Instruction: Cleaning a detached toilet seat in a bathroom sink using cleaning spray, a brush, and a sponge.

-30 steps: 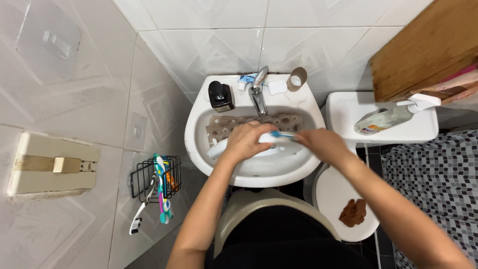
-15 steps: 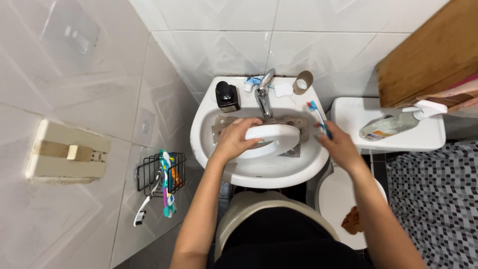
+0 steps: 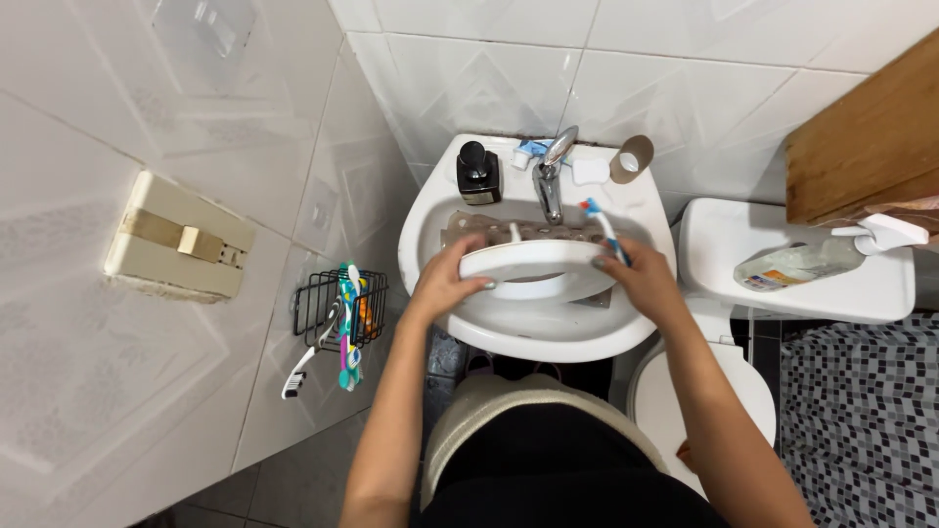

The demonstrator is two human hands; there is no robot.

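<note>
My left hand (image 3: 445, 281) grips the left end of a white oval plastic piece (image 3: 533, 264) held over the white sink (image 3: 460, 196). My right hand (image 3: 636, 279) holds the right end of that piece and also a blue and white toothbrush (image 3: 602, 227), bristles pointing up toward the tap (image 3: 550, 181). A brown perforated mat (image 3: 518, 233) lies in the basin behind the white piece, partly hidden by it.
On the sink rim stand a dark soap bottle (image 3: 477, 173), a small white block (image 3: 590, 171) and a cardboard tube (image 3: 631, 156). A spray bottle (image 3: 831, 256) lies on the toilet tank (image 3: 724, 244). A black wire basket (image 3: 342, 308) with toothbrushes hangs on the left wall.
My right hand has come back to the white piece with the toothbrush, after lifting away from it. The camera view has shifted left and down.
</note>
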